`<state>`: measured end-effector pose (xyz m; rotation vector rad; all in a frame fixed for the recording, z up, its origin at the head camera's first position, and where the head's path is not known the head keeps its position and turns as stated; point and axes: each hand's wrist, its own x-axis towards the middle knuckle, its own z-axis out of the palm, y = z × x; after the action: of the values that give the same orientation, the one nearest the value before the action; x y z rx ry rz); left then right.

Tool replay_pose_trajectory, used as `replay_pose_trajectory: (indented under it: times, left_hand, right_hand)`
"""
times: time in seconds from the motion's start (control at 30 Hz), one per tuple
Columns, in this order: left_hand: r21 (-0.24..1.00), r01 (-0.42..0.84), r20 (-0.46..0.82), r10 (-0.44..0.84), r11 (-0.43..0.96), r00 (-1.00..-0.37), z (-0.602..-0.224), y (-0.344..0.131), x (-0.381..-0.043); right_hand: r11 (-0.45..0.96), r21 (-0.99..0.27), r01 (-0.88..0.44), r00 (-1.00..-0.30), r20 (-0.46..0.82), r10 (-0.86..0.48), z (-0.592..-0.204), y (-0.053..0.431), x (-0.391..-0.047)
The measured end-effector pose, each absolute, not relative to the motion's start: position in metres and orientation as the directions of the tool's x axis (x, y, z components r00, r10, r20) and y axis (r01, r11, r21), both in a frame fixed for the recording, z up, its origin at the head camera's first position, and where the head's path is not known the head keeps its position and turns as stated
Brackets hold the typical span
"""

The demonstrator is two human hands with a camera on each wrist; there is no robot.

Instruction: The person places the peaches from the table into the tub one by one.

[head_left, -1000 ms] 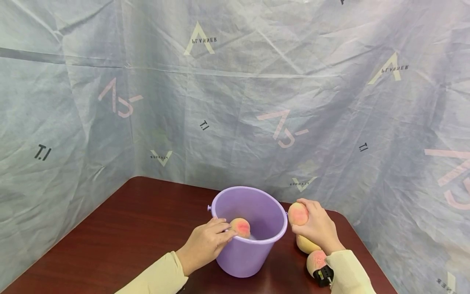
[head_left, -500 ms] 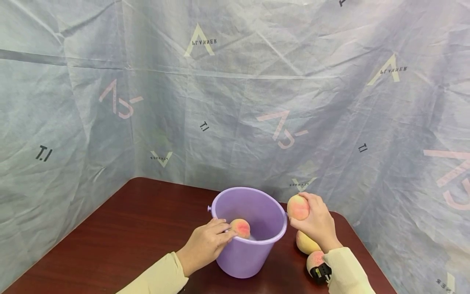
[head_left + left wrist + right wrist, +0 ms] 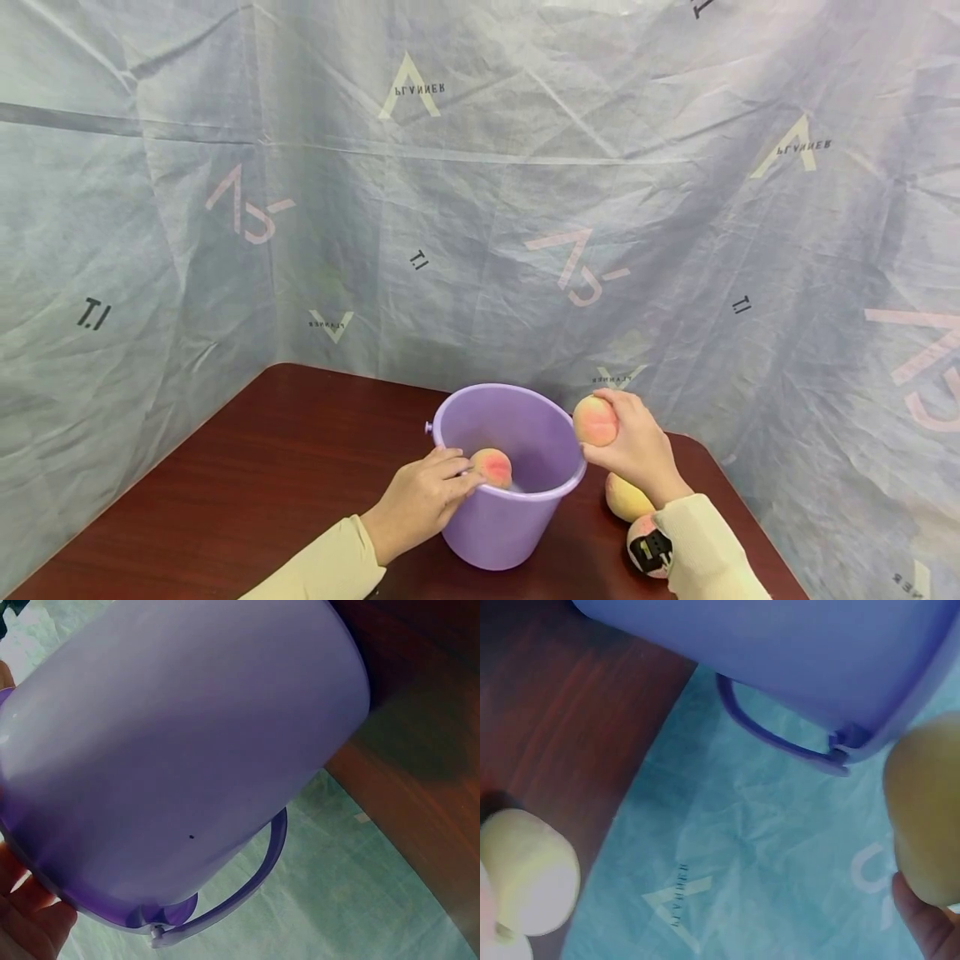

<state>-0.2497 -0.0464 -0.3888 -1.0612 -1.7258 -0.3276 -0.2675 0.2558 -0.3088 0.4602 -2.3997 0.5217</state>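
A purple bucket (image 3: 498,525) stands upright on the dark table, with its handle (image 3: 255,881) hanging down at the back. My left hand (image 3: 427,500) grips the near-left rim, fingers over the edge and thumb on the outside. Just behind those fingertips, inside the bucket, a peach (image 3: 492,468) shows; what it rests on is hidden. My right hand (image 3: 636,446) holds another peach (image 3: 596,421) beside the right rim, overlapping that rim in the head view. In the right wrist view this peach (image 3: 926,810) is close to the bucket's edge, thumb against it.
Right of the bucket, a yellowish fruit (image 3: 627,498) lies on the table (image 3: 247,492). Nearer me is a pink, round fruit (image 3: 641,527), partly covered by the black wrist camera (image 3: 651,550). Grey printed cloth (image 3: 480,208) hangs behind the table.
My right hand has lifted its peach slightly and brought it left, toward the bucket's rim. My left hand, the bucket and the peach inside have stayed in place.
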Motion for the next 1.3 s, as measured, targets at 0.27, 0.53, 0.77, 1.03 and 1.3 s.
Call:
replay_pose_trajectory:
  times: [0.27, 0.53, 0.77, 1.03, 1.3]
  left_hand:
    - [-0.276, 0.776, 0.864, 0.5, 0.567, -0.057, -0.386, -0.046, -0.25]
    - [-0.313, 0.761, 0.85, 0.525, 0.568, -0.043, -0.385, -0.047, -0.249]
    - [-0.294, 0.772, 0.853, 0.519, 0.564, -0.054, -0.386, -0.044, -0.249]
    - [-0.298, 0.764, 0.854, 0.517, 0.572, -0.053, -0.385, -0.047, -0.248]
    - [-0.266, 0.773, 0.864, 0.499, 0.575, -0.074, -0.387, -0.046, -0.25]
  right_hand:
    - [0.836, -0.255, -0.486, -0.799, 0.517, -0.307, -0.287, 0.242, -0.267]
    - [0.786, -0.306, -0.537, -0.817, 0.42, -0.395, -0.273, 0.232, -0.274]
    - [0.761, -0.328, -0.559, -0.819, 0.365, -0.444, -0.272, 0.232, -0.276]
    - [0.671, -0.355, -0.651, -0.756, 0.221, -0.616, -0.266, 0.227, -0.282]
    - [0.63, -0.335, -0.701, -0.696, 0.126, -0.707, -0.255, 0.211, -0.288]
